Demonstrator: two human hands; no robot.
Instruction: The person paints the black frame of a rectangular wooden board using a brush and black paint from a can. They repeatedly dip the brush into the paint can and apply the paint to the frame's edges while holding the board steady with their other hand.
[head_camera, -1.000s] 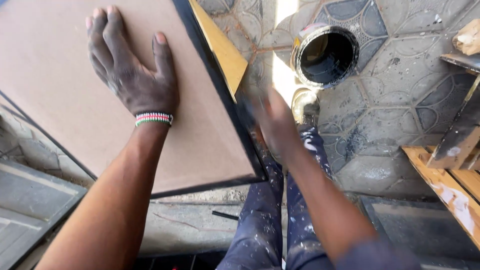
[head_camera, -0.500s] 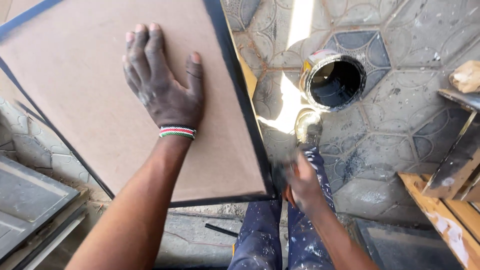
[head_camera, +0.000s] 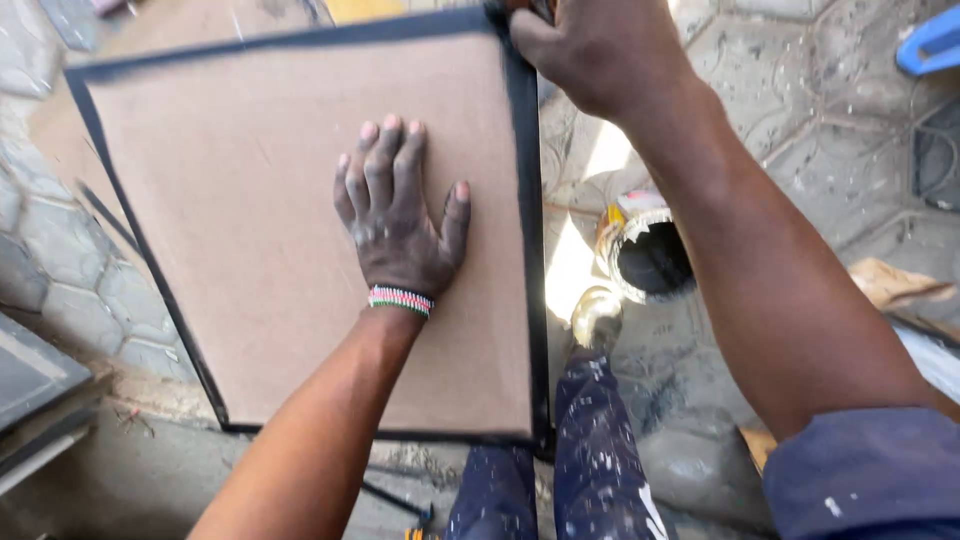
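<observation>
**Black edging runs round the whole board**

The flat brown hardboard panel (head_camera: 290, 230) shows a black rim on every visible side. The left hand (head_camera: 400, 215) lies flat on its middle, fingers spread, gripping nothing. The right hand (head_camera: 600, 50) closes on its far right corner. Right of the panel, a round open tin (head_camera: 650, 255) holds something dark.

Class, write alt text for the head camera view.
A left hand lies flat on a brown board with a black edge while the right hand grips its far corner. A dark tin stands on paving below.
</observation>
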